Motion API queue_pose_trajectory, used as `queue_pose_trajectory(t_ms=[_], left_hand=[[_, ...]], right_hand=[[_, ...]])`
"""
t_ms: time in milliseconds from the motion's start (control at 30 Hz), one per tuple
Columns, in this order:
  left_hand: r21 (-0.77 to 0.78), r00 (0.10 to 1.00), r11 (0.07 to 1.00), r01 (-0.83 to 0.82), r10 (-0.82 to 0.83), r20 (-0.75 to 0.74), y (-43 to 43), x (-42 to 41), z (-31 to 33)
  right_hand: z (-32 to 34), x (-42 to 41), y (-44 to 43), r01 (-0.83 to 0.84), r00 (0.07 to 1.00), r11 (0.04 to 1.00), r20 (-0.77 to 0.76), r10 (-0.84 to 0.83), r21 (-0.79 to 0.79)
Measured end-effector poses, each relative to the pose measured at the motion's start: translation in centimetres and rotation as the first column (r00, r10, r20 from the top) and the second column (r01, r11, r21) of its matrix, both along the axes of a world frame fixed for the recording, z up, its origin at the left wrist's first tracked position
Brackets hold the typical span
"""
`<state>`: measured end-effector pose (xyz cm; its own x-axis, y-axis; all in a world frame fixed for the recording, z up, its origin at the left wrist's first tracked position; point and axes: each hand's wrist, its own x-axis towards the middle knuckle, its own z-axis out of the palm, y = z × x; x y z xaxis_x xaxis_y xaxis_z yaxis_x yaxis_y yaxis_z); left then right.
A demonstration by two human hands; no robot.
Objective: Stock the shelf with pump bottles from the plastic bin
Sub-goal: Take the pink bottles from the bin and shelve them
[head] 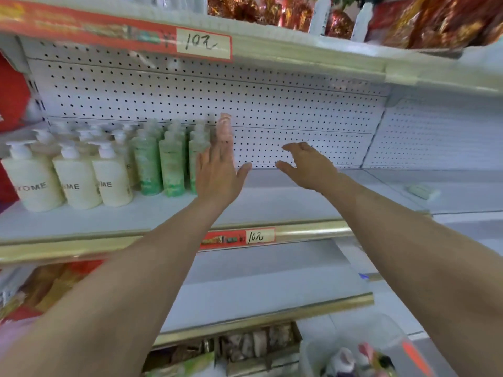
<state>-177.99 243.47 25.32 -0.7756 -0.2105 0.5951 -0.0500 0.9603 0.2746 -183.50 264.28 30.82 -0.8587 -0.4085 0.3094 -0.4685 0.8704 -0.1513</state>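
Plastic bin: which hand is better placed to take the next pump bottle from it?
Probably the right. The plastic bin lies low on the right, below the right arm, and the right hand is empty. The left hand, also empty, is beside the green bottles, farther from it.

The cream plastic pump bottles (73, 183) look smooth and a bit shiny. The white shelf (272, 197) looks like painted metal, with a shiny gold strip (313, 231) and a paper tag (260, 236).

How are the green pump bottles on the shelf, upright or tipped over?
Upright: the green pump bottles stand on their bases on the shelf, pump heads pointing up.
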Motion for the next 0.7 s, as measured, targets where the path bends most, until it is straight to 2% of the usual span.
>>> queue_pose_trajectory(t_ms=[200, 433, 600, 700], left_hand=[[0.046, 0.991, 0.998, 0.033, -0.038, 0.130, 7.2, 2.9, -0.1], [0.033, 0.965, 0.995, 0.089, -0.095, 0.246, 15.5, 3.6, -2.7], [0.107, 0.930, 0.990, 0.097, -0.129, 0.344, 22.7, 3.0, -7.0], [0.222, 0.888, 0.974, 0.050, -0.145, 0.437, 27.0, 3.2, -11.0]], right_hand=[[-1.0, 5.1, 6.9, 0.095, 0.992, 0.995, 0.078, -0.095, 0.004], [-4.2, 6.9, 15.5, 0.159, 0.974, 0.987, 0.169, -0.151, -0.036], [-9.2, 5.8, 22.6, 0.178, 0.952, 0.983, 0.261, -0.160, -0.047], [-12.9, 4.6, 26.8, 0.173, 0.927, 0.985, 0.343, -0.154, -0.024]])
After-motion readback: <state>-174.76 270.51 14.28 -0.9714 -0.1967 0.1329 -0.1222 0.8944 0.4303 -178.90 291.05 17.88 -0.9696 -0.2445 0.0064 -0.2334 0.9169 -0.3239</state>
